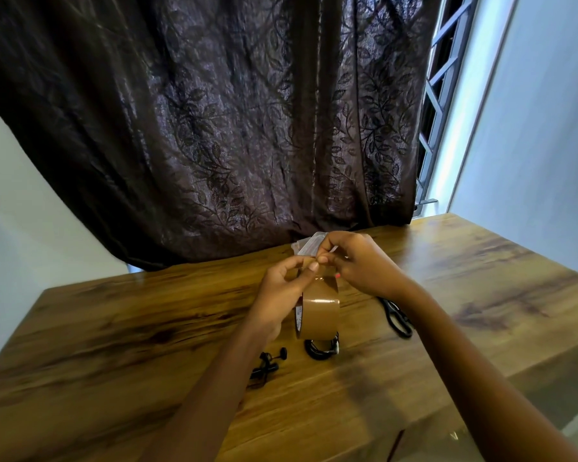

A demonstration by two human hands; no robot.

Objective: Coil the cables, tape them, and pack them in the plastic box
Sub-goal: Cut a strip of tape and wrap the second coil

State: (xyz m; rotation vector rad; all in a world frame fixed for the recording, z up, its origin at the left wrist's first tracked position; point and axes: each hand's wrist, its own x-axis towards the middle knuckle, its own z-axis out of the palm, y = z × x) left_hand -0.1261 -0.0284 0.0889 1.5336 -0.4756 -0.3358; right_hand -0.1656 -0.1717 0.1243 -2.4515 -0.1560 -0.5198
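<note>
head | plastic box (305, 245) contents hidden | left hand (281, 290), right hand (364, 265) pinch tape (321, 313)

daylight from window (444, 95) at right | glare on table (481, 261) | wide-angle edge bending | soft blur

Single head-worn view, forward and down, close over the table (114, 328), facing curtain (214, 128)

Left hand (282, 288) and right hand (359, 265) meet fingertip to fingertip, both pinching the tape (319, 311).
</note>
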